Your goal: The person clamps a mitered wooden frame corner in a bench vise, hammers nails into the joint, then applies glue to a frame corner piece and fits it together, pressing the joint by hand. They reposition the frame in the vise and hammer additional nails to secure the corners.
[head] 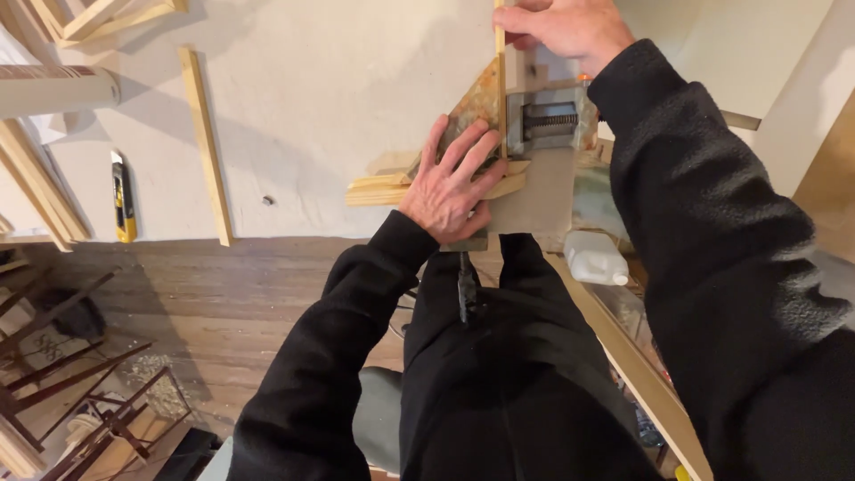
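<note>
The left hand (452, 183) lies flat with fingers spread, pressing down on a horizontal wooden strip (383, 189) and the stained triangular plate of a corner clamp (499, 116). The right hand (561, 28) is closed in a pinch round the top of a thin upright strip (500, 80), which runs down along the clamp's edge to meet the horizontal strip at a right angle. Just right of the joint sits the clamp's threaded screw (550, 119). The joint itself is partly hidden under the palm, so its fit is probably snug, not certainly. Doing this well means steady downward pressure and both strips held tight against the clamp's faces. Out on the white worktop (312, 98): a loose wooden slat (207, 142), a yellow utility knife (123, 196), a white plastic bottle (595, 258).
</note>
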